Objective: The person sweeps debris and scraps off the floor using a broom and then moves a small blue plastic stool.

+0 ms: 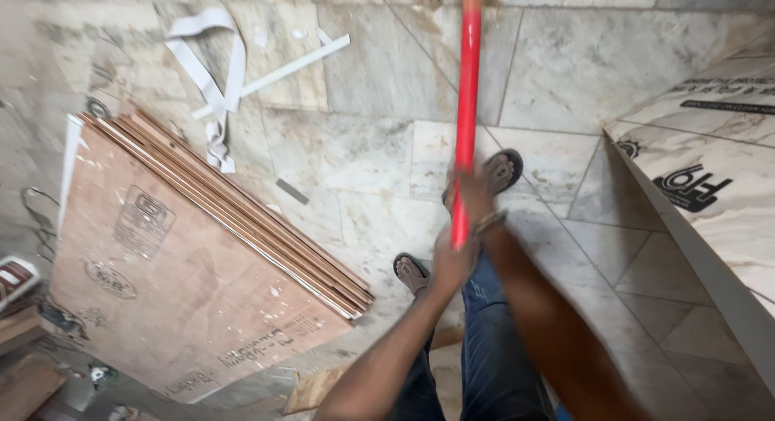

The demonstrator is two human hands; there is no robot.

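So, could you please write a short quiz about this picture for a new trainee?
1. True or false: both hands grip the red handle.
2. Which hand is higher on the handle?
A. the left hand
B. the right hand
C. they are level
3. Fill in: the stack of plywood sheets lies on the ___ side of the picture.

Key:
1. True. Each hand is closed around it.
2. B. The right hand, with a bracelet at the wrist, sits above the left.
3. Left. It rests on the tiled floor, near the white strips.
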